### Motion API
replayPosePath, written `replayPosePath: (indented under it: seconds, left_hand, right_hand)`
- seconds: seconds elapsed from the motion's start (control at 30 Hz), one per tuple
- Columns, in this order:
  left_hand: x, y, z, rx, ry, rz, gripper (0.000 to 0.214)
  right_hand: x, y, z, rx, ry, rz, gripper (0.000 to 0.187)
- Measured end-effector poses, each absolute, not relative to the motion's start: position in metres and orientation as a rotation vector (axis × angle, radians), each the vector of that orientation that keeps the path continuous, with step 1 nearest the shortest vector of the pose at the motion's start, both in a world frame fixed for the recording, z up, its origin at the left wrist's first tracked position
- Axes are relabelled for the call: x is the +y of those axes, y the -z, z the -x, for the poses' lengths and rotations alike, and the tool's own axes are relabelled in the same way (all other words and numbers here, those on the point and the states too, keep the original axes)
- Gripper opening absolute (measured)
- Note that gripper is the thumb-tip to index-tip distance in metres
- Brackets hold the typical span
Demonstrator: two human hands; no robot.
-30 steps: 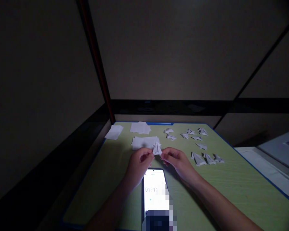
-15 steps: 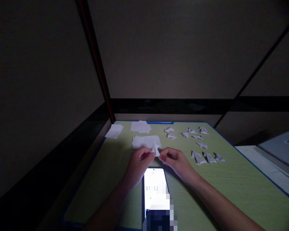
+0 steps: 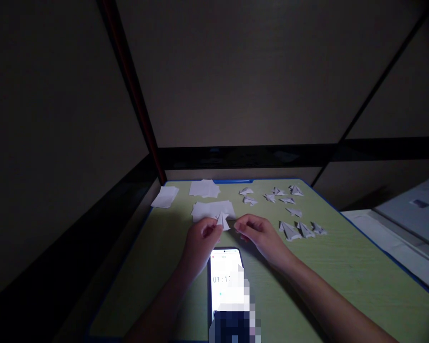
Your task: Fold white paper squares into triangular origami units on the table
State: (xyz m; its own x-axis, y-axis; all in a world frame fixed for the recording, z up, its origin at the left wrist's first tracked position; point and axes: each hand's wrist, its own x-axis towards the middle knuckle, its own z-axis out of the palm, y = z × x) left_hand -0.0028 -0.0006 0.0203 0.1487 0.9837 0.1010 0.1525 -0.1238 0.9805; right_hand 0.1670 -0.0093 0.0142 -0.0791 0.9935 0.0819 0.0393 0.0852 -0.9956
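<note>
My left hand (image 3: 201, 239) pinches a small folded paper plane (image 3: 222, 221) between thumb and fingers, its point upward. Just to the right, my right hand (image 3: 259, 234) is curled with thumb against the fingers; a small gap separates it from the plane, and I see nothing in it. Behind the plane lies a stack of white paper sheets (image 3: 210, 208). Below both hands, a lit phone (image 3: 223, 267) showing a timer rests on the green table (image 3: 157, 286), its lower part covered by pixelation.
Several folded paper planes (image 3: 289, 231) lie in loose rows on the right. Two more paper stacks are at the back: one in the left corner (image 3: 165, 196), another near the middle (image 3: 204, 188). Beyond the table's right edge sits a pale flat box (image 3: 414, 214). Dark panelled walls (image 3: 243, 85) enclose the back and left.
My right hand has come away from the paper plane, which stays in my left hand. The view has shifted slightly, so the table's things appear a little further left.
</note>
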Motion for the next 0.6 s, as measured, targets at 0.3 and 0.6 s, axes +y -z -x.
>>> replayPosePath:
  seconds: [0.3, 0.6]
  left_hand:
    - [0.0, -0.018, 0.002, 1.111, -1.058, -1.388, 0.023]
    - [0.0, -0.012, 0.0, 1.131, -1.064, -1.459, 0.019]
  right_hand:
    - [-0.014, -0.019, -0.163, -1.405, -1.112, 1.148, 0.022]
    - [-0.015, -0.015, -0.16, -1.432, -1.08, 1.197, 0.023]
